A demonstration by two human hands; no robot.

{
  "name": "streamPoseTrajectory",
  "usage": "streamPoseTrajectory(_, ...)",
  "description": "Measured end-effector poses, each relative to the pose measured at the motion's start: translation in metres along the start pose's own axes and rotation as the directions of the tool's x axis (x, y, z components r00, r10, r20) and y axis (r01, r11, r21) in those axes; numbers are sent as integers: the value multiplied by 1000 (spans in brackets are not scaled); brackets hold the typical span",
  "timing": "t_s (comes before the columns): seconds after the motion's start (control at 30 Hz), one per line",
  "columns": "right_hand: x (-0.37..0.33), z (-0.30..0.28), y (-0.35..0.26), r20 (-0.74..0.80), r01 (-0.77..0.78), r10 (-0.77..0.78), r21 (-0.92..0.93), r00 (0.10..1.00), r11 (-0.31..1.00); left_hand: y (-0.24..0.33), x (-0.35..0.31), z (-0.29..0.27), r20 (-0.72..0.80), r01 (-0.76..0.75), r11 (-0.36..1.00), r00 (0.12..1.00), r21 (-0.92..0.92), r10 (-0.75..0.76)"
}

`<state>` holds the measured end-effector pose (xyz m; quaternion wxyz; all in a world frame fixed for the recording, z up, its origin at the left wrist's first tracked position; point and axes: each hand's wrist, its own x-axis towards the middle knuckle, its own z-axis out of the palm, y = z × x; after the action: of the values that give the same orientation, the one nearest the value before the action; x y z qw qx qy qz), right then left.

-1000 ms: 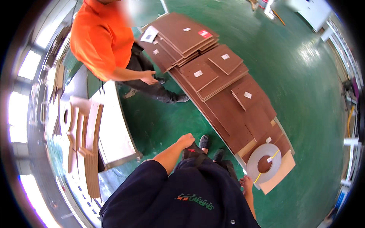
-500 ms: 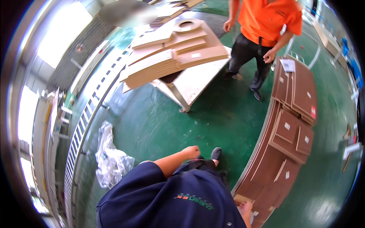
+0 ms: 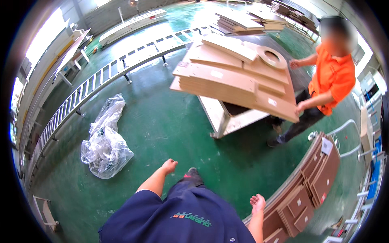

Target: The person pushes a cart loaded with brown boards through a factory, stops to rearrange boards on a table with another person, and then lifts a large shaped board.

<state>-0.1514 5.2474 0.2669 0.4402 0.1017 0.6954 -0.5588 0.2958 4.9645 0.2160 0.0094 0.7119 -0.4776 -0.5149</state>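
My left hand (image 3: 170, 166) hangs in front of my body above the green floor, its fingers curled into a loose fist with nothing showing in them. My right hand (image 3: 257, 202) is raised beside the stacked brown boards (image 3: 297, 201), apart from them. Its fingers are half bent and slightly apart, and nothing is in it. The boards lie in a long low row on my right, with small white labels on them. Ahead, a pile of light brown panels (image 3: 219, 83) rests on a white-topped cart (image 3: 239, 125); a ring-shaped piece (image 3: 278, 62) lies on top.
A person in an orange shirt (image 3: 337, 75) stands at the cart's right, one hand at a panel's edge. Crumpled clear plastic (image 3: 106, 150) lies on the floor at left. A roller conveyor (image 3: 99, 79) curves behind it. More panel stacks (image 3: 239, 22) stand far back.
My view has swung right and I am closer to the cart. My right hand has come away from the brown boards. The other person's hand has moved to the panel pile.
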Motion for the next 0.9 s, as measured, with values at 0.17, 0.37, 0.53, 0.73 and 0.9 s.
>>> streamPoseTrajectory(0.17,8,174,1,217,-219,184,153,959,964,85,72,-144,-194,-130,895,980,-428,49)
streamPoseTrajectory(0.37,-10,383,-52,541,-222,147,76,828,972,198,148,-277,-263,-223,808,961,-546,87)
streamPoseTrajectory(0.53,11,511,-73,691,-364,158,161,705,917,279,228,-325,-216,-257,804,963,-537,163)
streamPoseTrajectory(0.73,7,626,-90,773,-502,137,256,619,826,356,319,-336,-48,-204,800,975,-564,215)
streamPoseTrajectory(0.9,9,654,-90,700,-544,184,333,690,770,448,370,-326,157,-135,895,963,-425,220)
